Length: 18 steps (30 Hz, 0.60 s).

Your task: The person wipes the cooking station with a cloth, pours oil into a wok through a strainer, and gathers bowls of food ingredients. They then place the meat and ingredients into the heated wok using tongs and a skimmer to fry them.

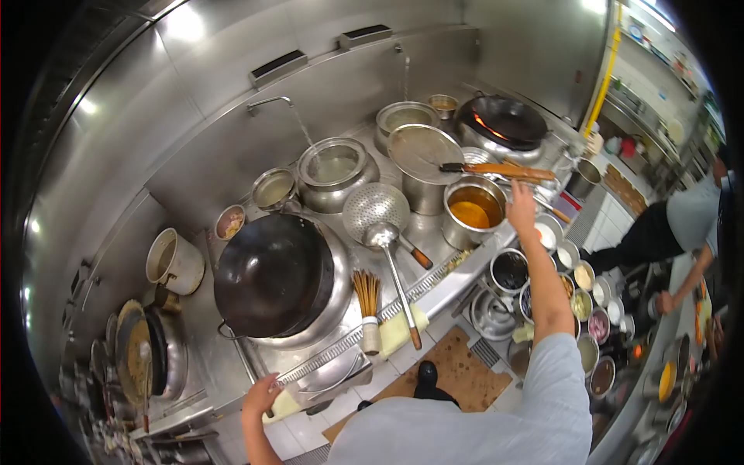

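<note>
My right hand (521,208) is stretched out at the right rim of a steel pot of orange-brown liquid (474,213), just below a wooden handle (508,170). What its fingers touch is too small to tell. At the stove's front edge, my left hand (263,394) has its fingers apart, near a thin tool handle. Beyond it a black wok (273,275) sits on a burner. Between my hands are a perforated skimmer (376,213), a steel ladle (382,235) and a bamboo brush (369,310) standing upright on the front ledge.
Water runs from a tap into a round pot (333,167). Flames show at a second wok (504,122) at the back right. Several seasoning bowls (583,306) line the right side. A co-worker (694,221) stands at the far right. A brown mat (449,372) lies on the floor.
</note>
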Each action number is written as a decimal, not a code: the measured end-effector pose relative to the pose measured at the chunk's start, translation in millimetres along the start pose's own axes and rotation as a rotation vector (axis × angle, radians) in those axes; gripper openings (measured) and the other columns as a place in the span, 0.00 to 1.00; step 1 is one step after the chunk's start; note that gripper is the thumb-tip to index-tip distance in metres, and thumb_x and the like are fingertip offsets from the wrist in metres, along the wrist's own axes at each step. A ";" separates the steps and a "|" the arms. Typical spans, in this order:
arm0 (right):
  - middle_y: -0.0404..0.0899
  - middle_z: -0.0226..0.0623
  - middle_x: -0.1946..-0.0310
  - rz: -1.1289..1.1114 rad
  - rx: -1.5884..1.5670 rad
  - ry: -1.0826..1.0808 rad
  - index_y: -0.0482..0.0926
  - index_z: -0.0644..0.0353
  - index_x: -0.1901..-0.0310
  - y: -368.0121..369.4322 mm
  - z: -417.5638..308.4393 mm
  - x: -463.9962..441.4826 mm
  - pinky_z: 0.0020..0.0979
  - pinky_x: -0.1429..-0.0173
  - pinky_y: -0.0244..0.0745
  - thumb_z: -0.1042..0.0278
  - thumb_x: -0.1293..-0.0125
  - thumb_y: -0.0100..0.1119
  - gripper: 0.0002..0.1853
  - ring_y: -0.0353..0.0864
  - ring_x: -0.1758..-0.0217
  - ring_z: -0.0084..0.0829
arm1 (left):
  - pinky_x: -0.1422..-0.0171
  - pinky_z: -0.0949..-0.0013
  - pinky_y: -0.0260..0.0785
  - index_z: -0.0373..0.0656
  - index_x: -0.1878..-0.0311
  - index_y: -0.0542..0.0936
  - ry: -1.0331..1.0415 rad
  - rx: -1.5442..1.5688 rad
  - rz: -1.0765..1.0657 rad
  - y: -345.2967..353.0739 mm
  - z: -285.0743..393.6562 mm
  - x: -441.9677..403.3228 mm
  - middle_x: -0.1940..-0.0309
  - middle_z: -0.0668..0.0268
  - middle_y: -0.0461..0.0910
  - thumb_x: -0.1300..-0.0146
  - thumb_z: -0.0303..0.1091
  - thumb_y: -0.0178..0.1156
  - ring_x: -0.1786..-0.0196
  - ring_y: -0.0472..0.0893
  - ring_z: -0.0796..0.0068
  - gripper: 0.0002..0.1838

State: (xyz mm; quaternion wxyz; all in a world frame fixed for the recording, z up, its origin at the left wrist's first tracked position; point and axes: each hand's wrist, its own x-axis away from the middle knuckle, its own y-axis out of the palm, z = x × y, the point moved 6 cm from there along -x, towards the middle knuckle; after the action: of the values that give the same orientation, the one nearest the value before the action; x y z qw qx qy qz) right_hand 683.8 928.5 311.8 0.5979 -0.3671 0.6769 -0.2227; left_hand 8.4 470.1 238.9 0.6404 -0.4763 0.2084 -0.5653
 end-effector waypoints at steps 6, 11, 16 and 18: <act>0.63 0.38 0.33 -0.391 0.271 -0.001 0.61 0.48 0.32 105.8 44.9 -123.8 0.56 0.30 0.56 0.61 0.55 0.70 0.45 0.55 0.27 0.47 | 0.38 0.60 0.68 0.45 0.39 0.74 -0.130 0.021 -0.126 36.1 47.6 18.0 0.46 0.51 0.78 0.40 0.45 0.62 0.43 0.77 0.53 0.27; 0.73 0.45 0.40 -0.875 0.192 0.042 0.67 0.52 0.37 173.8 65.9 -136.0 0.44 0.33 0.65 0.54 0.60 0.75 0.45 0.69 0.35 0.48 | 0.39 0.58 0.69 0.48 0.40 0.75 -0.258 -0.097 -0.075 44.1 37.9 29.5 0.46 0.51 0.77 0.41 0.45 0.62 0.44 0.77 0.49 0.26; 0.81 0.52 0.55 -0.866 0.269 -0.127 0.80 0.60 0.53 170.4 58.9 -118.6 0.44 0.45 0.75 0.54 0.50 0.66 0.25 0.81 0.50 0.49 | 0.39 0.57 0.68 0.45 0.41 0.75 -0.260 -0.021 -0.059 58.4 36.8 39.4 0.47 0.50 0.77 0.41 0.43 0.62 0.43 0.75 0.50 0.25; 0.81 0.54 0.55 -0.751 0.190 -0.001 0.81 0.63 0.57 135.4 37.0 -114.1 0.45 0.46 0.75 0.54 0.47 0.62 0.22 0.81 0.50 0.50 | 0.38 0.56 0.67 0.46 0.40 0.75 -0.152 -0.031 -0.041 62.8 38.4 39.4 0.47 0.50 0.78 0.40 0.43 0.61 0.43 0.75 0.48 0.25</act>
State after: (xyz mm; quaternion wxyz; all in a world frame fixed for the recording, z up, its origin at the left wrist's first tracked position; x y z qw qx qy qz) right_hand 690.4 1106.1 278.4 0.5064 -0.5326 0.4712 -0.4877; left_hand 83.1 442.3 214.2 0.6350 -0.5319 0.1582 -0.5374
